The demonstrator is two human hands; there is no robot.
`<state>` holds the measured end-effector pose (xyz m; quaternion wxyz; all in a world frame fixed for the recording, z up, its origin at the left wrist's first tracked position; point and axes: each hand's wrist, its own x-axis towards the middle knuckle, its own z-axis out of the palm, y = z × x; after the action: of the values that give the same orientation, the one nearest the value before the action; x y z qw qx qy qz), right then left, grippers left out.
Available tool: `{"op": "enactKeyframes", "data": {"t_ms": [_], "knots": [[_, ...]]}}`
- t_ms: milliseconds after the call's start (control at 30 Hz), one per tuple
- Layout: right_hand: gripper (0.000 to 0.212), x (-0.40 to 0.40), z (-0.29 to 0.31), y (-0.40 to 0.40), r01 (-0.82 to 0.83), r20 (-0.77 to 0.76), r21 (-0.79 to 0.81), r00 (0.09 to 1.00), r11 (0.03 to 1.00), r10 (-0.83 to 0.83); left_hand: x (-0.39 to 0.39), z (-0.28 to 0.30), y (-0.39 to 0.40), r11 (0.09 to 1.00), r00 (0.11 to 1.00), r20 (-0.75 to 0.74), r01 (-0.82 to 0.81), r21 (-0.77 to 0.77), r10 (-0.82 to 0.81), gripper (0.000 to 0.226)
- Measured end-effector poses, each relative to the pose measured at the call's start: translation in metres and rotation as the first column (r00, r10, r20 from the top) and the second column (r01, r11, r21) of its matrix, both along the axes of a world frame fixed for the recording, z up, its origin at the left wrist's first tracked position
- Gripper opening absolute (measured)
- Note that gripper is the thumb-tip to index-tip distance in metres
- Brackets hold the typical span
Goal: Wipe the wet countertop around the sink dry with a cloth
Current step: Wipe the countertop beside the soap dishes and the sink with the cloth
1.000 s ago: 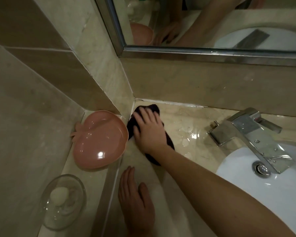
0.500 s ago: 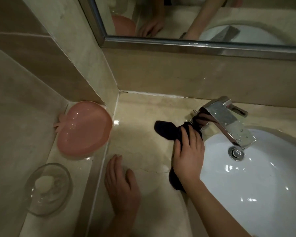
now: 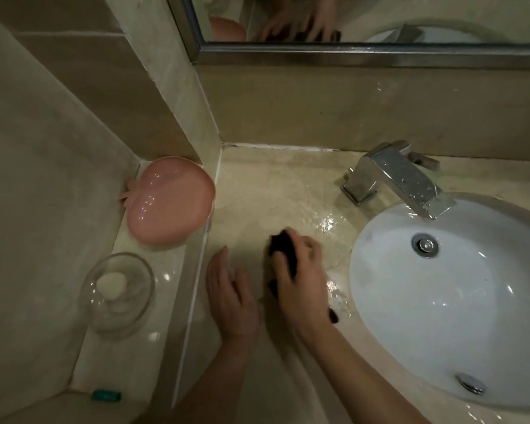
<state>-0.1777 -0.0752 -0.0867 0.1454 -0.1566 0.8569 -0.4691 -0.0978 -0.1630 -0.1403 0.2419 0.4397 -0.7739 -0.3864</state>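
Cloth (image 3: 283, 250), dark and bunched, is lying on the table (image 3: 266, 185) left of the sink (image 3: 380, 240), and I am watching the right hand (image 3: 300, 276) gripping it with fingers curled over. The left hand (image 3: 231, 296) is resting flat beside it, fingers straight and together. Wet sheen is showing between cloth and faucet (image 3: 395, 179). I am judging that overlapping, firmly pressed strokes toward that sheen, with the cloth spread wider, would be drying best.
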Motion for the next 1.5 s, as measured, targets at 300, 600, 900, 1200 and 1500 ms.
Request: {"op": "enactKeyframes", "data": {"t_ms": [300, 600, 900, 1200, 1500], "knots": [[0.047, 0.056, -0.055, -0.032, -0.427, -0.385, 0.405, 0.723, 0.809, 0.574, 0.080, 0.003, 0.014, 0.992, 0.994, 0.033, 0.098, 0.081, -0.100, 0.053], [0.044, 0.029, -0.044, 0.053, -0.137, -0.382, 0.386, 0.876, 0.912, 0.293, 0.119, 0.007, 0.012, 0.982, 0.986, 0.094, 0.147, -0.115, -0.137, 0.050], [0.034, -0.004, -0.005, 0.101, 0.242, -0.101, 0.198, 0.969, 0.950, -0.226, 0.091, -0.002, 0.014, 0.990, 0.986, 0.092, 0.141, -0.002, -0.140, 0.048], [0.056, 0.143, -0.013, 0.003, -0.403, -0.013, 0.048, 0.915, 0.914, 0.404, 0.124, 0.055, 0.030, 0.950, 0.978, -0.091, -0.159, 0.270, 0.190, 0.037], [0.070, 0.185, -0.061, -0.027, -0.417, -0.364, 0.501, 0.694, 0.758, 0.622, 0.157, 0.054, 0.044, 0.983, 0.995, -0.041, -0.088, 0.160, 0.096, 0.047]]}}
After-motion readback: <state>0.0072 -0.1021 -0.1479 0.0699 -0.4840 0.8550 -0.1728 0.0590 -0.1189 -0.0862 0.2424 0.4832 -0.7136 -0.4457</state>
